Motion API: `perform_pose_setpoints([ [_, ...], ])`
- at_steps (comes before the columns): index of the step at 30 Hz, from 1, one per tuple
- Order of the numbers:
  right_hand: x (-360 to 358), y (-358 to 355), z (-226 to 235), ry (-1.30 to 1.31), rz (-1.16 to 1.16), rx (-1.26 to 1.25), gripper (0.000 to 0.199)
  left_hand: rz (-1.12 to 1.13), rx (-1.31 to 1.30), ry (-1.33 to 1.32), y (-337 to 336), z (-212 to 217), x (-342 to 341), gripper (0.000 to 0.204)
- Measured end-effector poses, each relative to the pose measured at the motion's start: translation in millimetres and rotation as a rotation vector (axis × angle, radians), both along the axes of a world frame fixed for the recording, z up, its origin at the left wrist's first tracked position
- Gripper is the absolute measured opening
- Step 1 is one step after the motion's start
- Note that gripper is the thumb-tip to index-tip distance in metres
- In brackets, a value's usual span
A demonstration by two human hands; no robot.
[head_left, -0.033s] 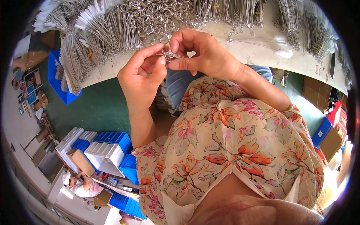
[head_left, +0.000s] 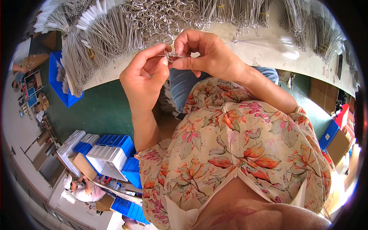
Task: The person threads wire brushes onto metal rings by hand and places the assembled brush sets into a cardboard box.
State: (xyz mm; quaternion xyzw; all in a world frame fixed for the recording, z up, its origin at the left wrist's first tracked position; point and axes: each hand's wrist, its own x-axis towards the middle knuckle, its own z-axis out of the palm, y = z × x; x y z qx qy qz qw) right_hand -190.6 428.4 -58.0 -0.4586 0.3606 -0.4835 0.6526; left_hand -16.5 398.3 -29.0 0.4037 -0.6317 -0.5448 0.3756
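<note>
Shiny metal loops (head_left: pixel 170 56), glossy metal rings (head_left: pixel 157 17), matt cloth shirt (head_left: pixel 237 142)

Round silver metal rings (head_left: pixel 155 17) lie on the cream worktop (head_left: pixel 264 58) between left and right bundles of grey metal wires (head_left: pixel 105 32).

Metal ring (head_left: pixel 166 56): silvery, tilted, appearing as a narrow oval; pinched between left hand (head_left: pixel 145 73) thumb and forefinger.
Wire pieces (head_left: pixel 176 56): thin, silvery, with small looped ends clustered beside the ring; held in the right hand (head_left: pixel 210 55).
Ring and loops: overlapping in view; threading too small to tell.
</note>
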Motion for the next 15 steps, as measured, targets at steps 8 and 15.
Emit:
perform_pose_setpoints([
  [8, 11.1, 4.3, -1.6, -0.062, -0.231, 0.075, 0.015, 0.085, -0.003, 0.16, 1.2, -6.3, -4.4, 0.02],
  [15, 7.9, 10.5, 8.8, 0.05, -0.221, 0.108, 0.014, 0.012, -0.34, -0.017, 3.3, -12.5, 2.1, 0.014],
])
